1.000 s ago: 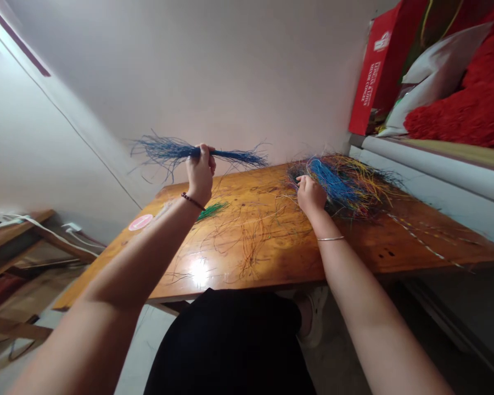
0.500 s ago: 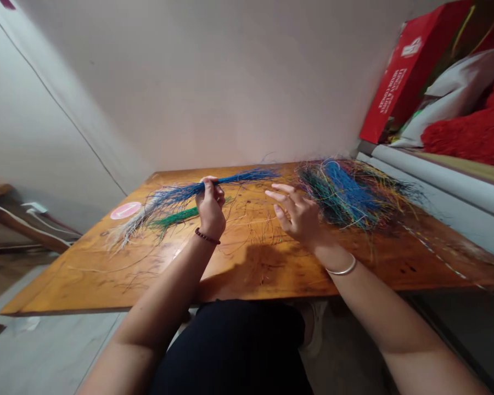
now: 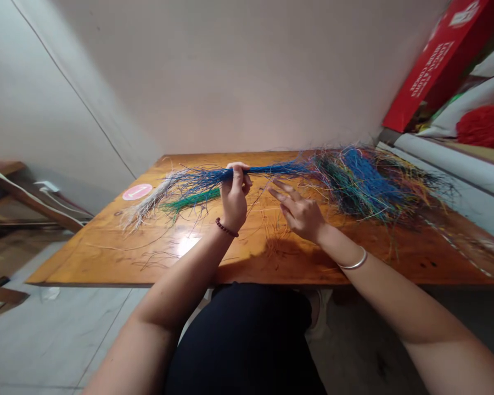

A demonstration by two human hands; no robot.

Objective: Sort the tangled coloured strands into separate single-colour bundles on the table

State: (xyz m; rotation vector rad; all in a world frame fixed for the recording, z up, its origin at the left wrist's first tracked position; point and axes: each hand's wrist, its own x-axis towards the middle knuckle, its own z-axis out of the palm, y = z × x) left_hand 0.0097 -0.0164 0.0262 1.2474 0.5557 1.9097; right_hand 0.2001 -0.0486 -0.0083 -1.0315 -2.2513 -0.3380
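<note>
My left hand (image 3: 236,192) is closed around the middle of a bundle of thin blue wires (image 3: 274,169), held above the table. The bundle's loose ends fan out on both sides of the fist. To its right, my right hand (image 3: 298,211) has its fingers stretched out, just below the bundle's right part. A thin dark strand passes close to those fingertips; whether they touch it I cannot tell. Under the left hand lie a green wire bundle (image 3: 193,202) and a whitish wire bundle (image 3: 146,206).
A tangled heap of multicoloured wires (image 3: 337,184) covers the right of the wooden table (image 3: 119,263). Loose orange strands (image 3: 271,230) lie near the front. A round pink sticker (image 3: 137,192) is at left. A red box (image 3: 432,71) stands at right, near the wall.
The camera view has shifted, so the table appears further right and higher. My left hand keeps hold of the blue wires. My right hand's fingers are now closer to the bundle.
</note>
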